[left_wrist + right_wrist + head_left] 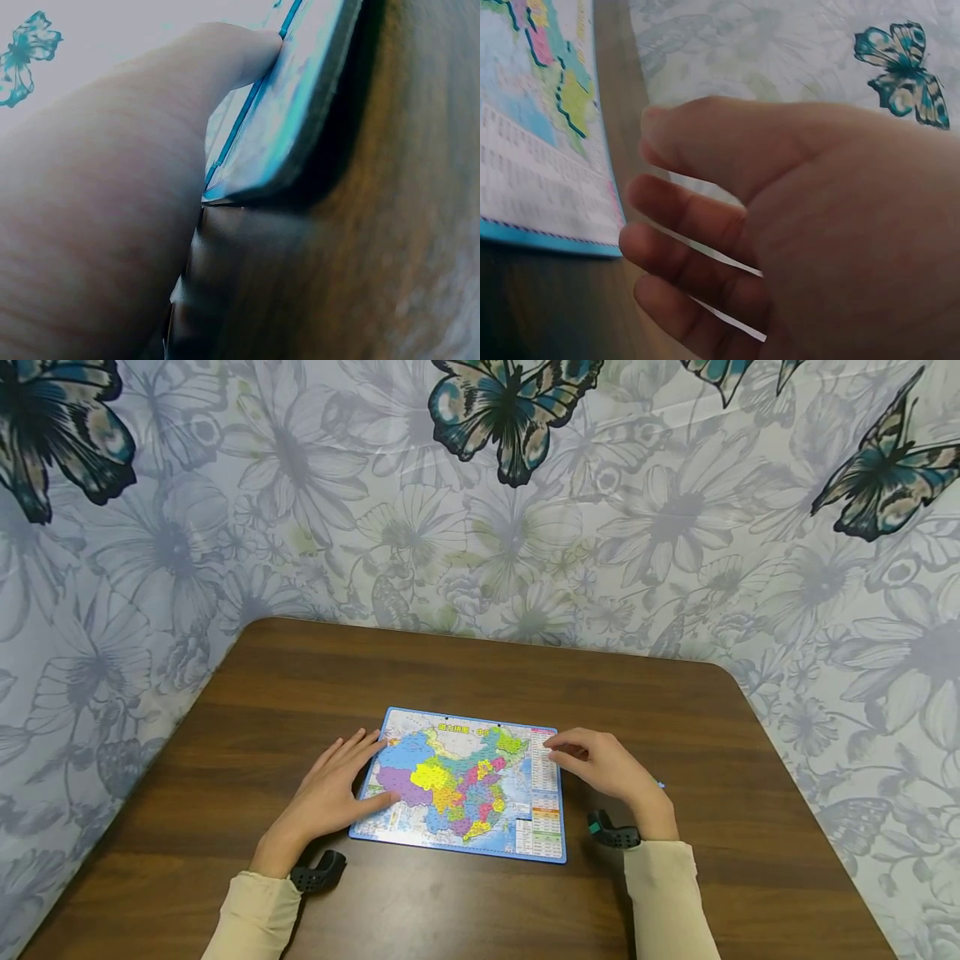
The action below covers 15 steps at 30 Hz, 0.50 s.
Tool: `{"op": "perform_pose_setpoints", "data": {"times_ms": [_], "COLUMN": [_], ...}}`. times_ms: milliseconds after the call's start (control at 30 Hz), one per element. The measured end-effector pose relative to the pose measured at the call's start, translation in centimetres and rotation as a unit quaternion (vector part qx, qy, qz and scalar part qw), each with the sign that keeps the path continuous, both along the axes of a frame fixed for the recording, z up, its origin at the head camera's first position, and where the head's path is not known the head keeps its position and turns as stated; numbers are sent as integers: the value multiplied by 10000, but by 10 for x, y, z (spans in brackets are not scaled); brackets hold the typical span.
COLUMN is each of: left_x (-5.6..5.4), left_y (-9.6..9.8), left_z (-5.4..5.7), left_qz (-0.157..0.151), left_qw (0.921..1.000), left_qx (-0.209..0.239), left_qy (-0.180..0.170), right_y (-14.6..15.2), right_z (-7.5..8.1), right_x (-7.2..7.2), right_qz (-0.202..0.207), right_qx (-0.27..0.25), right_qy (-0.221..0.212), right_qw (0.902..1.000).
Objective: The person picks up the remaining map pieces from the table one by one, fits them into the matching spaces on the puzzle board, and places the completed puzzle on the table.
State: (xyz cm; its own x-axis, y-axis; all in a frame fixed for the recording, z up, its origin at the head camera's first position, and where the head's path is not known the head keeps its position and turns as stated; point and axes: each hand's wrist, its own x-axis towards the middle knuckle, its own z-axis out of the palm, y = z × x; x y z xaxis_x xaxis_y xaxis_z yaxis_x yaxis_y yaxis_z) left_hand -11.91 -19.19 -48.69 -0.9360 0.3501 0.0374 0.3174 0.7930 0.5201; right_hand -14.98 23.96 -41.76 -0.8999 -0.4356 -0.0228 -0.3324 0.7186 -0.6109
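A flat map board (540, 793) with a blue rim and colourful map regions lies on the table. My left hand (330, 793) rests at its left side, fingers extended along the edge and the thumb reaching over the map's lower left. In the left wrist view that thumb (225, 60) touches the face of the board (300, 112) near its rounded corner. My right hand (603, 764) hovers by the upper right edge, fingertips close to the printed table. Seen from the right wrist, the fingers (682, 255) are loosely bent, with nothing between them and the thumb.
The brown wooden table (450, 902) has rounded far corners. Behind it hangs a floral cloth (525, 552) with butterfly prints. A black band (318, 872) is on the left wrist and another black band (613, 832) on the right. Beside the right wrist shows a tiny blue bit (661, 785).
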Motion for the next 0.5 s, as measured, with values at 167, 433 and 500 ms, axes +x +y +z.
{"op": "perform_pose_setpoints", "data": {"times_ms": [167, 433, 500], "left_x": [0, 0, 0], "left_y": [1, 1, 1], "left_z": [0, 2, 1], "left_qz": [-5, -1, 11], "left_qw": [10000, 10000, 10000], "left_qx": [-2, -15, -25], "left_qy": [-2, -16, -38], "right_y": [9, 23, 28], "right_z": [4, 10, 12], "right_x": [2, 3, 3], "right_qz": [-247, -412, -547], "right_qx": [94, 30, 15], "right_qy": [-25, 245, 376], "right_qw": [9996, 9988, 9978]}}
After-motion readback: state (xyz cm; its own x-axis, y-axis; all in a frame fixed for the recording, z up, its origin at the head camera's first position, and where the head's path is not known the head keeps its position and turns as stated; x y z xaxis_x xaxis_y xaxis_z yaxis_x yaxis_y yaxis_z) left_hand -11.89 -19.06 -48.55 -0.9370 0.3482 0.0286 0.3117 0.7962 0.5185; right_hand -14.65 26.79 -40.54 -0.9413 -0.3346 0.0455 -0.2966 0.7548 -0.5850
